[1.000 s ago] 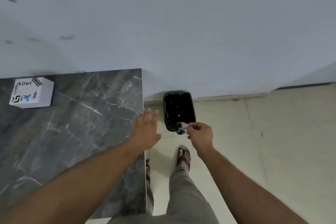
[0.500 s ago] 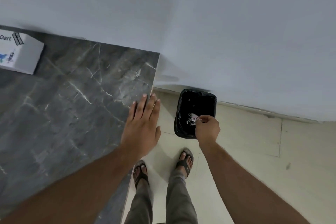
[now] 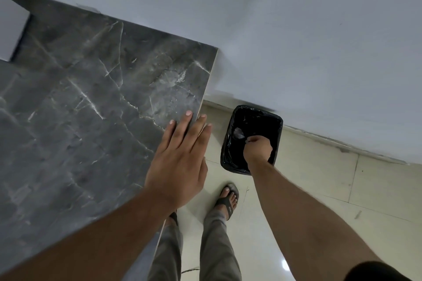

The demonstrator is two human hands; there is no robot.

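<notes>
Over the open mouth of the black-lined bin point(image 3: 258, 110), the right hand point(image 3: 258, 147) is curled, its fingertips pinching a small pale scrap point(image 3: 238, 132). The scrap is blurred, so its kind and any print on it cannot be made out. The hand covers part of the bin's near rim. The left hand point(image 3: 180, 162) lies flat, fingers straight and together, on the edge of the grey marble tabletop point(image 3: 91, 98), with two fingertips past the edge. At the left border a white box point(image 3: 11, 29) stands on the tabletop, cut off, and its visible faces show no readable writing. One sandalled foot point(image 3: 228, 196) shows on the tiled floor point(image 3: 319, 178). The other is mostly hidden under the left wrist.
</notes>
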